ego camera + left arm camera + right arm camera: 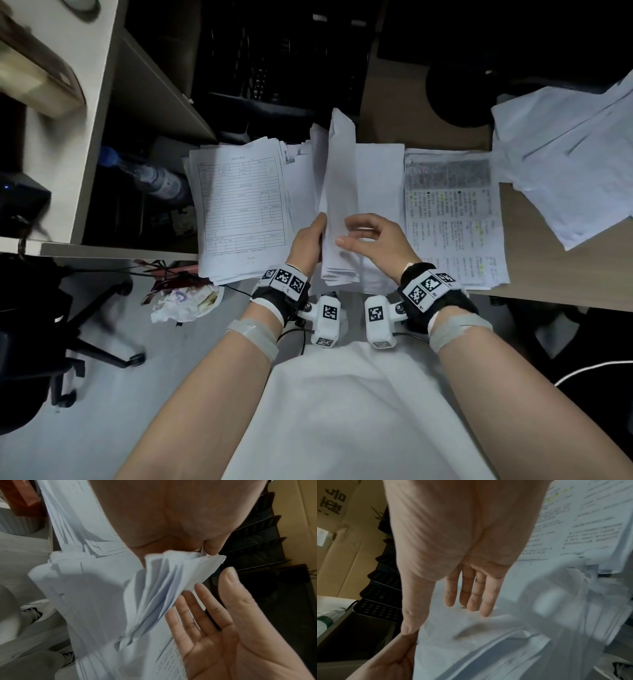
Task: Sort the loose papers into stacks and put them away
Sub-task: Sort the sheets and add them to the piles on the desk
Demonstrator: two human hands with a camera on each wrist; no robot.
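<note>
My left hand (307,242) gripped a sheaf of blank white sheets (337,192) by its left edge, thumb on one face and the rest of my fingers hidden behind it, so that the sheaf stood tilted on its lower edge above the middle stack (378,178) on the worktop (565,274). In the left wrist view the held sheets (164,588) fanned apart below my thumb. My right hand (373,240) was beside the sheaf on its right, loose and holding nothing, its fingers (471,595) straight and spread, hovering over or just brushing the top sheet; I could not tell which. To the left of the middle stack lay a stack topped by a ruled form (239,209), hanging partly over the worktop's near-left corner. To the right lay a stack of printed pages (452,219) with yellow highlights and a dark block of print at the top. Farther right, a loose heap of blank sheets (568,154) sprawled at an angle. Behind the stacks stood a black tiered paper tray (274,68) against a brown cardboard box (411,113). Under the side shelf lay a plastic bottle (154,178), and on the floor a crumpled wrapper (185,301) sat beside a black office chair (51,325).
</note>
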